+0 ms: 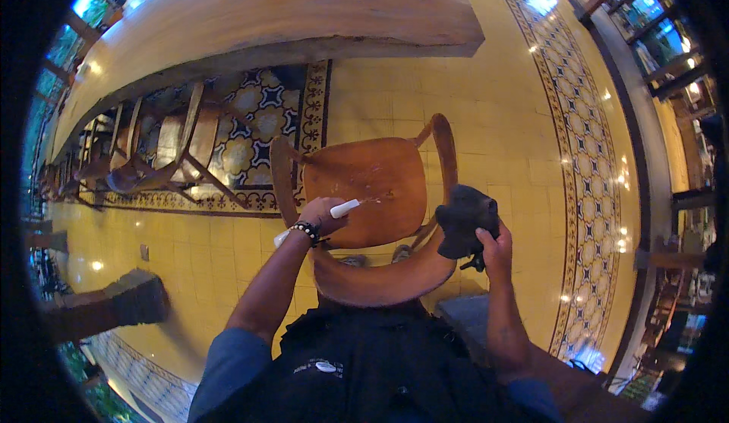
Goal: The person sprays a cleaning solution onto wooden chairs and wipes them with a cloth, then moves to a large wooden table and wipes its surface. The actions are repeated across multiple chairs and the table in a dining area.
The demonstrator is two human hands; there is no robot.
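Observation:
In front of me stands a wooden armchair (366, 166) with an orange-brown seat, its curved backrest (387, 277) nearest my body. Over the left part of the seat, my left hand (323, 216) is closed around a white spray bottle (345, 208). The bottle's white head points right, and fine droplets show in front of it above the seat; my fingers hide most of its body. My right hand (495, 250) grips a dark cloth (467, 220), bunched up and hanging beside the right end of the backrest.
A long wooden table (304, 17) spans the far side, with several wooden chairs (163, 146) along its left. A rough wooden piece (114, 301) juts in at left. Patterned tile bands (588, 172) cross the yellow floor (501, 119). My shoes show under the chair.

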